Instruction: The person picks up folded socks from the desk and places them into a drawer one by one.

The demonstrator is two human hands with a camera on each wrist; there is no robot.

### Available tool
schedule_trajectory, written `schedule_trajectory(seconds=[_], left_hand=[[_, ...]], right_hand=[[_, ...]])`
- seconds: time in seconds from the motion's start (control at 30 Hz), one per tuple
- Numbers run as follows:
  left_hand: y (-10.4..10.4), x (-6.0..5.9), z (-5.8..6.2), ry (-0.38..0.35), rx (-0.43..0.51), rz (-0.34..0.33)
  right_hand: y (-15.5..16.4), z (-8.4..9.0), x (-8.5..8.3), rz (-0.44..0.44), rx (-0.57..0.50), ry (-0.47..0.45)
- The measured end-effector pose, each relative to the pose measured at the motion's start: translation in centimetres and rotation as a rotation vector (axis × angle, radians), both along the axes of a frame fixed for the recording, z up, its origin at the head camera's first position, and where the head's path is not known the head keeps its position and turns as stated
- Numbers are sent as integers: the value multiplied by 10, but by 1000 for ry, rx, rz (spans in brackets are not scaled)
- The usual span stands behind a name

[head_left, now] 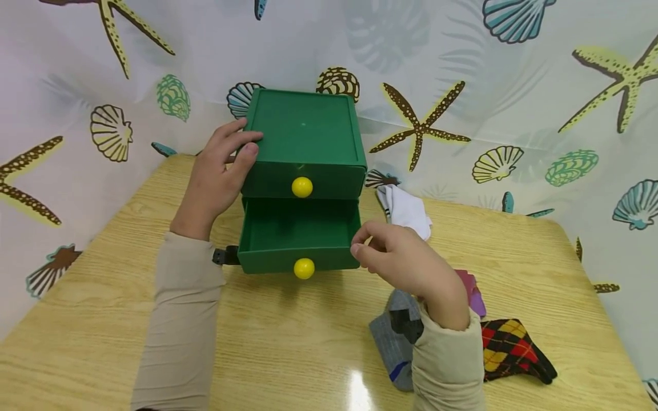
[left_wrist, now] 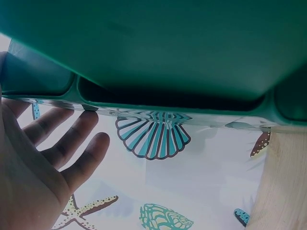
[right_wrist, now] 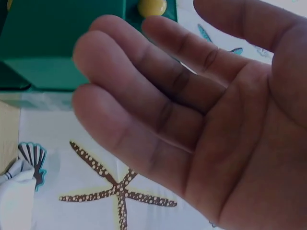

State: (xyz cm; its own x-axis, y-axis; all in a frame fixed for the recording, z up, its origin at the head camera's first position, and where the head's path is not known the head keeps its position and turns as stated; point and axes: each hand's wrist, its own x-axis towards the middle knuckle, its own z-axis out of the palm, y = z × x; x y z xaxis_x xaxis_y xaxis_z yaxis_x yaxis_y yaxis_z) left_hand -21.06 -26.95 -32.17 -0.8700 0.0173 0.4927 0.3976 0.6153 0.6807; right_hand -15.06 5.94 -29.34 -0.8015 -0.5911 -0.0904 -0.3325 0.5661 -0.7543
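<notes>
While the left hand [head_left: 216,177] braces the green drawer box [head_left: 303,142] on the counter [head_left: 288,342] with relaxed fingers, its lower drawer [head_left: 298,237] stands open. The right hand [head_left: 406,262], loosely curled and holding nothing, hovers beside that drawer. Loading seems next, which calls for reaching back to the socks [head_left: 509,345] near the right wrist.

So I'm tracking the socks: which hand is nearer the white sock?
Right. The right hand hovers just in front of the white sock; the left hand rests on the green plastic drawer box, across from it.
</notes>
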Motion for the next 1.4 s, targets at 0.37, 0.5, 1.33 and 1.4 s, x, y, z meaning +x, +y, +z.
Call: schedule_trajectory(seconds=[0.37, 0.5, 1.33, 1.4], left_hand=[[1, 1, 0, -12, 2, -9], [2, 0, 1, -10, -5, -11], [0, 1, 0, -15, -5, -7], [0, 1, 0, -13, -6, -8]], right_hand=[[2, -8, 4, 139, 109, -35], [9, -14, 4, 131, 133, -47], [14, -19, 2, 123, 117, -69], [13, -19, 3, 123, 124, -71]])
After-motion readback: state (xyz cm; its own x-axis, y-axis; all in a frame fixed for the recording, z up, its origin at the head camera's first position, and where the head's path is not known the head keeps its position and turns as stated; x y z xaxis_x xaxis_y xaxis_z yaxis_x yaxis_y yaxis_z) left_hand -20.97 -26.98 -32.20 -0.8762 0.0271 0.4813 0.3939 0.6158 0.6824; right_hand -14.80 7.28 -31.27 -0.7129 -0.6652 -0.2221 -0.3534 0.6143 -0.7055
